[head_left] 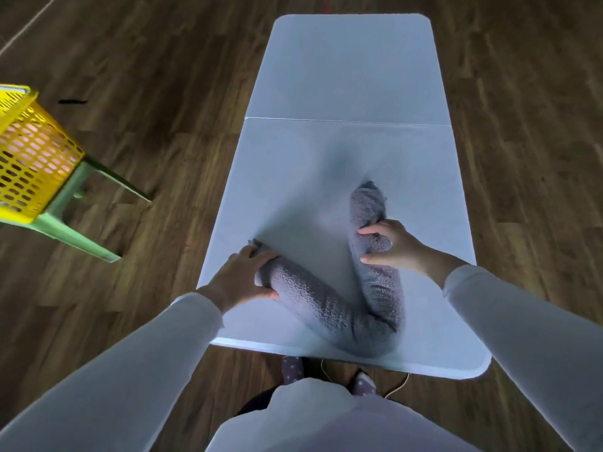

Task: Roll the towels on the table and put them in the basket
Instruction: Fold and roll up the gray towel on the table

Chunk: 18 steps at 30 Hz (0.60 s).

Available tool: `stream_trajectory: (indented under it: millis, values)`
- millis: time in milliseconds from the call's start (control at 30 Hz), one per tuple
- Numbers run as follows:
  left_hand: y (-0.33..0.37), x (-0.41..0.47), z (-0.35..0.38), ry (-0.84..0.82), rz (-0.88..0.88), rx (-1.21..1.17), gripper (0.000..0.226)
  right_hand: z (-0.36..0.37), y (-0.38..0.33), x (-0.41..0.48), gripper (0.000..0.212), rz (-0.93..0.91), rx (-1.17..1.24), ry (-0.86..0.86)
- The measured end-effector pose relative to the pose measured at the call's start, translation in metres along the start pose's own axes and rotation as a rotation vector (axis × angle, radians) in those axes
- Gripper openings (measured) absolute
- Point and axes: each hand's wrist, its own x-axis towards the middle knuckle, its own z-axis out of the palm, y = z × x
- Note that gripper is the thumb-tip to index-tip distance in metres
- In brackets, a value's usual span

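We see one gray towel [329, 308] on the near half of a long white table [346, 70]. The towel is of thick terry cloth with a rough, loopy surface. It is rolled into a long soft tube, and the tube is bent into the shape of a V. The bend lies close to the near edge of the table, and the two arms of the V go away to the far left and to the far right.

The left hand [243, 282] holds the left arm of the V near its end. Its fingers are curled over the top of the roll and the thumb presses the near side, so the hand grips the cloth. The right hand [396, 247] lies on the right arm of the V, about at its middle. Its fingers and thumb bend across the roll toward the left and hold it. The far tip of this arm stays free on the table. Both arms of the person wear smooth white sleeves [522, 337].

The table top is smooth and matte, with rounded corners and a thin straight seam across its middle.

At the left, well apart from the table, a yellow plastic basket [29, 158] with many small oval holes stands on a pale green plastic stool [71, 223]. Something pink shows through the holes. The floor [146, 125] is of dark wooden planks.
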Motion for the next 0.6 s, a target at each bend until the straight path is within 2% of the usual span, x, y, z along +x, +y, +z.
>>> stream_trajectory:
  millis: [100, 367, 467, 533, 600]
  values:
    - [-0.002, -0.008, 0.007, 0.032, 0.007, -0.046, 0.09, 0.013, -0.021, 0.019, 0.051, -0.098, -0.06, -0.048]
    - [-0.009, -0.023, 0.007, 0.113, -0.014, -0.085, 0.091, 0.06, -0.074, 0.04, 0.047, -0.319, -0.202, -0.304]
    - [-0.011, -0.027, 0.003, 0.17, 0.003, 0.091, 0.104, 0.078, -0.085, 0.037, 0.05, -0.386, -0.254, -0.391]
    - [-0.01, -0.029, -0.003, 0.203, 0.047, 0.289, 0.119, 0.082, -0.088, 0.035, 0.051, -0.402, -0.254, -0.398]
    - [-0.01, -0.025, -0.01, 0.168, 0.113, 0.424, 0.132, 0.081, -0.089, 0.031, 0.049, -0.403, -0.232, -0.381]
